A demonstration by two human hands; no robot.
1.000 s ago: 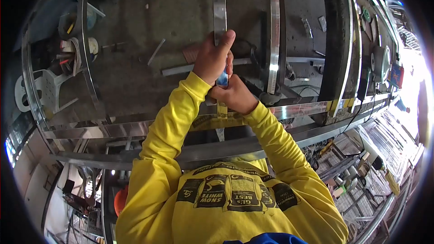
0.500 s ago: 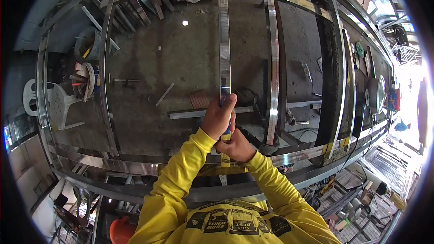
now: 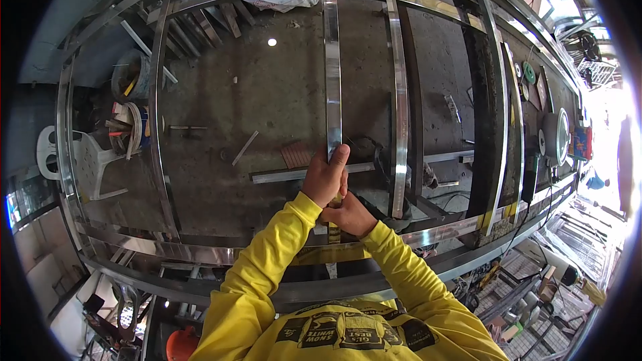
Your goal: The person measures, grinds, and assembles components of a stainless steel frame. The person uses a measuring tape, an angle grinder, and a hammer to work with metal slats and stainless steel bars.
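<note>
My left hand (image 3: 326, 177) is closed around the near part of a long shiny metal bar (image 3: 332, 73), its thumb lying along the top. Just below and to the right, my right hand (image 3: 350, 215) is closed at the same bar line, fingers curled beside the left wrist. A yellowish strip (image 3: 334, 234) shows under the hands, partly covered by them. The bar runs away from me across a large frame of polished metal tubes (image 3: 214, 255).
A white plastic chair (image 3: 93, 164) and a bucket of tools (image 3: 139, 127) stand at the left. Below the frame, a loose metal tube (image 3: 274, 176) lies on the floor. A round grey disc-shaped thing (image 3: 556, 138) is at the right.
The view has shifted slightly. Both hands appear a little lower, still closed at the bar, and the blue patch seen by the left hand earlier no longer shows.
</note>
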